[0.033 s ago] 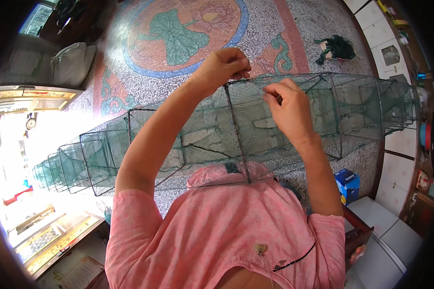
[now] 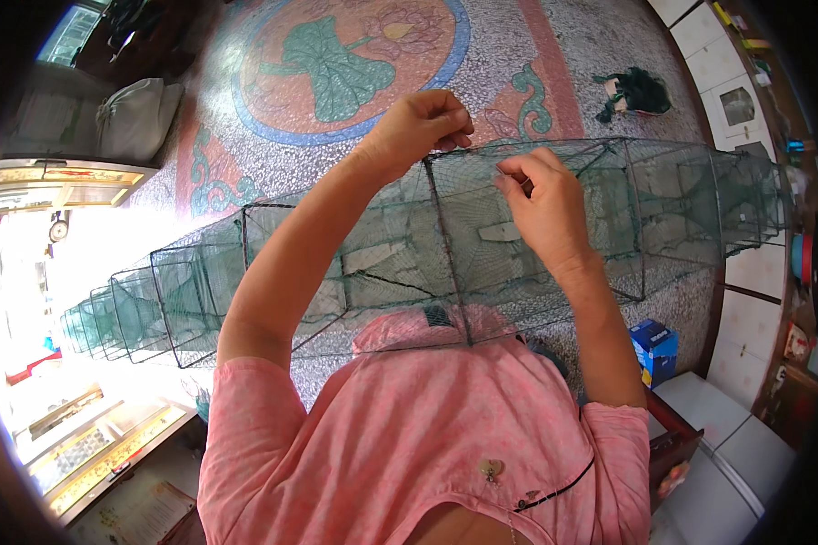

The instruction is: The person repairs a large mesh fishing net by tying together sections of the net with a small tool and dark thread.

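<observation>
Left bare hand point(image 2: 425, 125): narrow pinch; can't tell on what.
Right bare hand point(image 2: 549, 198): likewise.
Long green mesh net point(image 2: 400, 256): probably best worked 1 strand at a time.

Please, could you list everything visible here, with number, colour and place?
Net: 1, green with dark frames, across the middle
Floor: 1, speckled grey, patterned, around the net
Sack: 1, whitish, upper left
Bundle: 1, dark green, upper right
Box: 1, blue, lower right
Cupboards: several, white, right side
Clutter: count unclear, mixed colours, right edge
Shirt: 1, pink, bottom middle
Left hand: 1, bare, at net's far edge
Right hand: 1, bare, over net
</observation>
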`<state>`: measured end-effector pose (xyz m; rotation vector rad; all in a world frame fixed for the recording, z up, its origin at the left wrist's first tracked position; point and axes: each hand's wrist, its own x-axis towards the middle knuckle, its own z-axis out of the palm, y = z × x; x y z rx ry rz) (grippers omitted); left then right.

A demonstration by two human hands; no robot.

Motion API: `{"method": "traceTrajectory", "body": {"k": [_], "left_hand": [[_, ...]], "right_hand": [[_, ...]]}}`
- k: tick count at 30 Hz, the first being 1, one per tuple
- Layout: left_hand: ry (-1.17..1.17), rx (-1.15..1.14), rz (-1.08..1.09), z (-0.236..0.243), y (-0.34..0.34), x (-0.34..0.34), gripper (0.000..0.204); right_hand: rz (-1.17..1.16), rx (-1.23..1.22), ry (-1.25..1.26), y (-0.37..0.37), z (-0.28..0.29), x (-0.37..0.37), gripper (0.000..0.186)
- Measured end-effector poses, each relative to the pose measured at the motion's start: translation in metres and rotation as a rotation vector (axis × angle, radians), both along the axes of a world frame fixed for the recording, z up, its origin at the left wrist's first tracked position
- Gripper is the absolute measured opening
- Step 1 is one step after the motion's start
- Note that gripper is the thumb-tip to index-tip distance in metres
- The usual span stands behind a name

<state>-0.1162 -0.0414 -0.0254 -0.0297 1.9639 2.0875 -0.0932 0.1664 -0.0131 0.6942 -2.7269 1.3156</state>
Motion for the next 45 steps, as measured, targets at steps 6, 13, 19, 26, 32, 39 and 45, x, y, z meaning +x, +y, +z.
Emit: {"method": "traceTrajectory", "body": {"k": [6, 13, 19, 26, 32, 39, 45], "left_hand": [[-0.042, 0.025, -0.017, 0.0, -0.003, 0.002, 0.018], [-0.093, -0.101, -0.03, 0.007, 0.004, 0.003, 0.017], [0.165, -0.284, 0.016, 0.013, 0.014, 0.011, 0.016], [0.273, -0.04, 0.054, 0.005, 0.009, 0.014, 0.016], [0.125, -0.022, 0.095, 0.002, 0.004, 0.007, 0.016], [0.523, -0.321, -0.202, 0.017, 0.016, 0.012, 0.017], [0.29, -0.162, -0.129, 0.006, 0.006, 0.012, 0.02]], "right_hand": [[-0.062, -0.157, -0.035, -0.006, -0.008, 0.002, 0.016], [-0.085, -0.249, -0.016, -0.023, -0.016, -0.002, 0.015], [-0.107, 0.227, 0.433, -0.028, 0.002, -0.003, 0.009], [0.031, 0.122, 0.076, -0.028, 0.016, -0.029, 0.012], [0.163, -0.575, 0.184, -0.039, 0.04, -0.044, 0.014], [0.327, -0.803, 0.178, 0.002, 0.103, -0.057, 0.011], [0.089, 0.177, -0.03, 0.066, 0.119, -0.033, 0.01]]}}
